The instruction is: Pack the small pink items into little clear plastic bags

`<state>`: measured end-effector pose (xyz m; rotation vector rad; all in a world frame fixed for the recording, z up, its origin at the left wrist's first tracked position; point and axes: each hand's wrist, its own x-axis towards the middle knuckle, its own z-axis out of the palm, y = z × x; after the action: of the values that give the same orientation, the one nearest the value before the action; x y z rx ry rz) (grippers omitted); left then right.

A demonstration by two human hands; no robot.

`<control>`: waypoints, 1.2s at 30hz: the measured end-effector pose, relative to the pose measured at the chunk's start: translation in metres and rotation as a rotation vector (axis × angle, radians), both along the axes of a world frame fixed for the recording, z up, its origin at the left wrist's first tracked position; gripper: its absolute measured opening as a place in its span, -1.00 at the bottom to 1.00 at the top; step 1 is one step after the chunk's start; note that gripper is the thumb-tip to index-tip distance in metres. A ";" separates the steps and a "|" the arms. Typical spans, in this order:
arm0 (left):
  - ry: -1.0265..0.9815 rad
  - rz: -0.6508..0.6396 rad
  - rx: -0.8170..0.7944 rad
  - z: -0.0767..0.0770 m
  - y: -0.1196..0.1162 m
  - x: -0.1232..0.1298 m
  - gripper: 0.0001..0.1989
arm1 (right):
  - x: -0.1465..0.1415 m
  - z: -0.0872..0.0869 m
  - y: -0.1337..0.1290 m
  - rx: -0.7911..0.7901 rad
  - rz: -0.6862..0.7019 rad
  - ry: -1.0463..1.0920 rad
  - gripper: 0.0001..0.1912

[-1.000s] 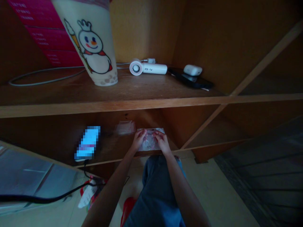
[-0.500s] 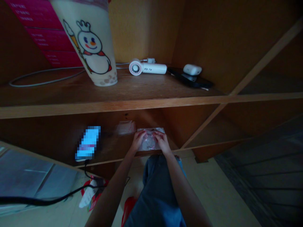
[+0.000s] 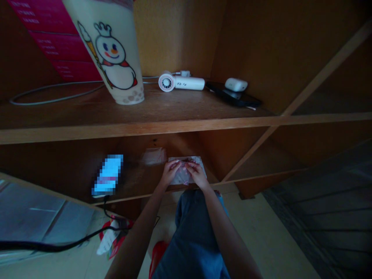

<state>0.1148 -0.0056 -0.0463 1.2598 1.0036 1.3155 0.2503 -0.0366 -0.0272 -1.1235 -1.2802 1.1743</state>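
On the lower shelf, my left hand (image 3: 171,171) and my right hand (image 3: 198,173) pinch the top edge of a small clear plastic bag (image 3: 185,177) from either side. Pinkish bits show at the bag, too small to make out. Beneath it lies a pale flat sheet (image 3: 175,180), partly covered by my hands; something small and dark rests near its back edge. Left of my left hand is a flat pile of clear plastic bags (image 3: 154,155).
A lit phone (image 3: 108,176) with a cable lies farther left. The upper shelf (image 3: 174,112) overhangs my hands and holds a milk tea cup (image 3: 119,58), a white handheld fan (image 3: 181,83), and a white earbud case (image 3: 236,84) on a dark flat object.
My hands have drawn closer together, the right one shifting left. The bag's top is now gathered between my fingers, and more of the sheet's right side shows.
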 end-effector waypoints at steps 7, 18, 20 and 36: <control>-0.014 -0.014 0.009 -0.002 -0.002 0.001 -0.76 | -0.001 -0.009 0.003 -0.014 0.028 0.013 -0.74; 0.029 -0.131 0.005 0.001 -0.002 -0.001 -0.80 | -0.003 -0.004 0.000 -0.010 0.008 -0.005 -0.75; 0.038 -0.099 0.018 0.003 -0.003 0.000 -0.82 | -0.005 -0.004 0.000 -0.032 -0.026 0.001 -0.74; 0.108 -0.198 0.026 0.006 -0.003 0.000 -0.81 | 0.003 -0.008 -0.001 0.084 0.043 -0.170 -0.73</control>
<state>0.1143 -0.0091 -0.0404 1.4241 0.9125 1.1212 0.2531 -0.0379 -0.0350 -1.1577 -1.4761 1.0635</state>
